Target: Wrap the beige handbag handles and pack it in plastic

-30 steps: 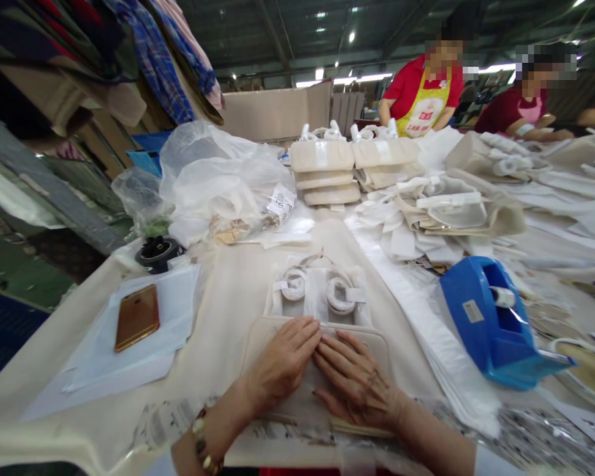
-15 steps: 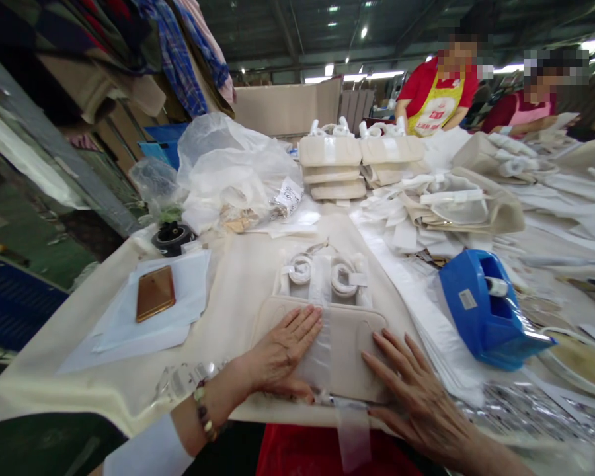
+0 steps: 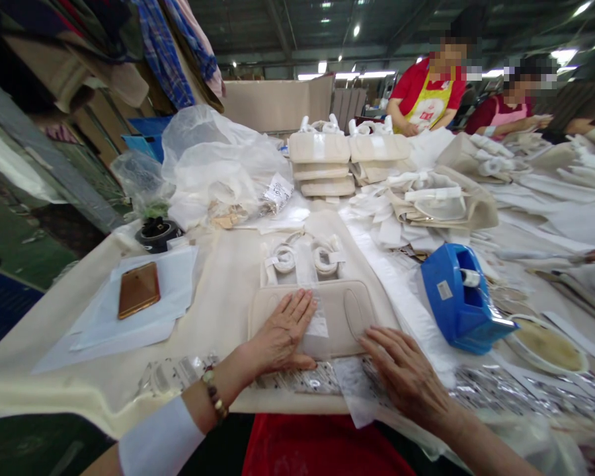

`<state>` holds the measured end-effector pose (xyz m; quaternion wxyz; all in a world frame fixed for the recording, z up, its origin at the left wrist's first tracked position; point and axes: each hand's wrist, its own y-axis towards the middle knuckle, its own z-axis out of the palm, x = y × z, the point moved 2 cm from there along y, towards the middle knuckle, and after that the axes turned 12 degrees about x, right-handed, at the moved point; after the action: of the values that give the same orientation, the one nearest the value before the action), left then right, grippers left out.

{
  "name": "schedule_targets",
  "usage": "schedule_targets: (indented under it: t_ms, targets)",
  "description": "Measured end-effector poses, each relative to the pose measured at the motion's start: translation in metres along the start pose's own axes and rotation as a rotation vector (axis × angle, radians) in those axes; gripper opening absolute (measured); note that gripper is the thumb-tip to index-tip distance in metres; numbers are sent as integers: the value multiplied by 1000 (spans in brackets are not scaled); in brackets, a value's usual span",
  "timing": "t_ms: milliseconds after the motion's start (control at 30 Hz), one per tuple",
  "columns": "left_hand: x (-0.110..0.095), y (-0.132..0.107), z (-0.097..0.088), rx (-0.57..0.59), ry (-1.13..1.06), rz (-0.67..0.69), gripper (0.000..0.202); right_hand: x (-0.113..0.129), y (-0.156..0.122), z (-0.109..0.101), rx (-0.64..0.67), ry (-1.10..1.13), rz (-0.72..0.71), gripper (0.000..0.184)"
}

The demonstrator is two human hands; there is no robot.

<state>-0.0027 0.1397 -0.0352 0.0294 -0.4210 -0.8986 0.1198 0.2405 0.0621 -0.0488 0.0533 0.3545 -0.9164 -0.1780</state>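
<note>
A folded cream bag with two coiled white rope handles lies flat on the table in front of me. My left hand presses flat on its left half, fingers spread next to a clear tape strip across the middle. My right hand rests palm down at the bag's lower right corner, on a clear plastic sleeve with printed text at the table's front edge.
A blue tape dispenser stands to the right. A gold phone lies on white sheets at left, near a black roll and plastic sacks. Stacked finished bags sit farther back. Two people work at the far side.
Both hands were together on the bag's middle; my right hand has slid right and down to the bag's corner. My left hand stays pressed on the bag.
</note>
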Motion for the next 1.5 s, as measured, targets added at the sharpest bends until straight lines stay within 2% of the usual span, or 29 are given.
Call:
schedule_targets:
  t_ms: [133,233,400,600,700,933,1033,1100,1167,1233,1400,1500]
  targets:
    - [-1,0,-1,-19,5,-8,109,25,-12,-6,198,159,-128,41]
    - [-1,-1,1,-45,7,-4,110,33,-18,-1,223,143,-155,42]
    - [-1,-2,3,-110,12,16,104,42,-10,14,10,168,-147,32]
    - [-1,0,-1,-70,-2,-8,102,89,20,27,-188,239,-193,43]
    - [-1,1,-2,-83,-18,-9,100,103,23,32,-309,237,-210,40]
    - [1,-1,-5,-56,-50,0,106,96,15,28,-326,219,-206,36]
    - [4,-1,-13,-37,-99,33,112,94,15,28,-215,253,-214,39]
    - [6,1,-17,-31,-97,23,92,94,14,31,-152,275,-199,40]
    - [7,3,-18,-48,-74,-11,58,95,12,33,-148,292,-201,41]
    - [4,5,-15,-83,-51,-44,43,94,10,33,-144,314,-221,42]
    - [-3,2,-3,-159,-6,-52,55,80,1,16,-82,222,-304,36]
    - [-3,0,-1,-180,9,-32,56,67,-2,10,-38,104,-263,38]
